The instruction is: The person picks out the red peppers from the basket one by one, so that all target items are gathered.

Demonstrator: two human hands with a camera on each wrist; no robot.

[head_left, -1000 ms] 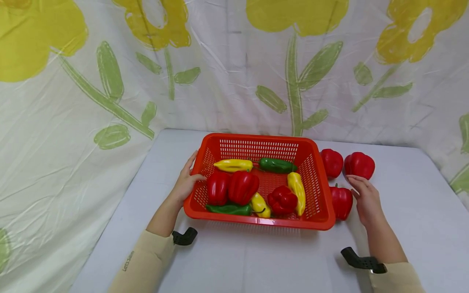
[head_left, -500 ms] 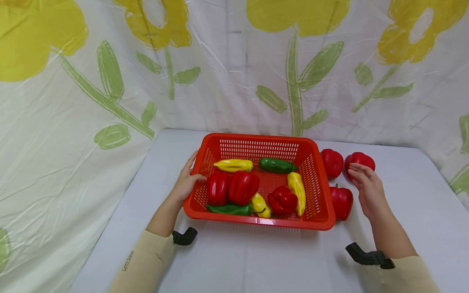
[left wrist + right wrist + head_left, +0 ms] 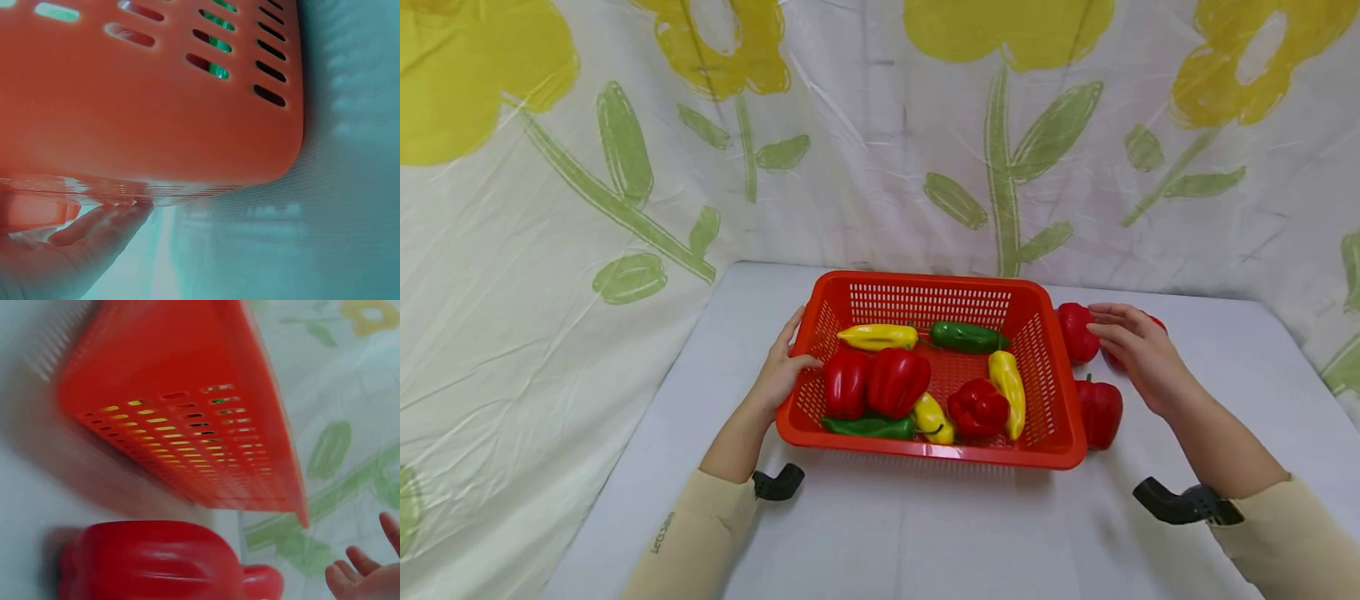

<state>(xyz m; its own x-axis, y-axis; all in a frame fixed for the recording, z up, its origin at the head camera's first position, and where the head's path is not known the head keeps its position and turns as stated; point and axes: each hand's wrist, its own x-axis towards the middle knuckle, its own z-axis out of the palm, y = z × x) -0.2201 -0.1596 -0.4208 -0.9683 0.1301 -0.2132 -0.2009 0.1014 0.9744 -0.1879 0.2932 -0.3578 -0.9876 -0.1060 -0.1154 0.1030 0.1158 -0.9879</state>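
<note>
An orange-red plastic basket with slotted walls stands mid-table, holding red bell peppers, yellow peppers and green peppers. My left hand grips its left side, the thumb over the rim and the fingers along the outside; in the left wrist view those fingers lie against the basket. To the right of the basket, my right hand is held with loosely bent fingers and nothing in it. It overlaps the back-right bell pepper, mostly hidden, and its fingertips are close to another red bell pepper.
One more red bell pepper stands against the basket's right side, nearer the front. The white table ends at the back against a hanging cloth printed with yellow flowers. Each wrist wears a black mount.
My right hand has moved away from the front-right bell pepper, back and up over the rear bell peppers. My left hand and the basket have stayed put.
</note>
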